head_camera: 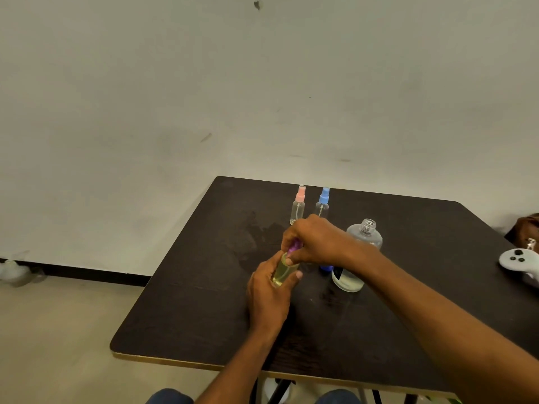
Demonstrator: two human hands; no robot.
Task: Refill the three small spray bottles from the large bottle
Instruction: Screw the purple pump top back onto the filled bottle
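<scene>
Because the right hand point(313, 240) curls over it, I see only a sliver of the purple spray top point(294, 246) on my feed. Its fingers and thumb clench around that top, and I cannot tell whether it is seated on the neck or loose. The left hand point(269, 298) wraps around the yellow-filled small bottle point(282, 271) at the centre of the frame. It holds the bottle tilted just above the dark table point(204, 301), and the palm hides the bottle's base.

The right forearm crosses the large bottle point(366, 236), right of centre. That leaves its open threaded neck and a pale liquid layer at the bottom showing, while its label is too dark to read. A small blue cap point(326, 268) sits just beside the large bottle's base, half tucked under the wrist.

I count three small spray bottles. One is in the hands, and the pink-topped bottle point(298, 205) and blue-topped bottle point(322, 202) stand upright side by side behind them. The knuckles cover the lower parts of both, so I cannot make out their fill level. There is one large bottle, and two hands.

A white controller point(517, 259) and a brown object point(525, 225) are cut off by the right edge of the frame. A dull smear point(256, 228) marks the tabletop left of the bottles. At the far left edge, something pale on the floor point(14, 269) is too blurred to identify.
</scene>
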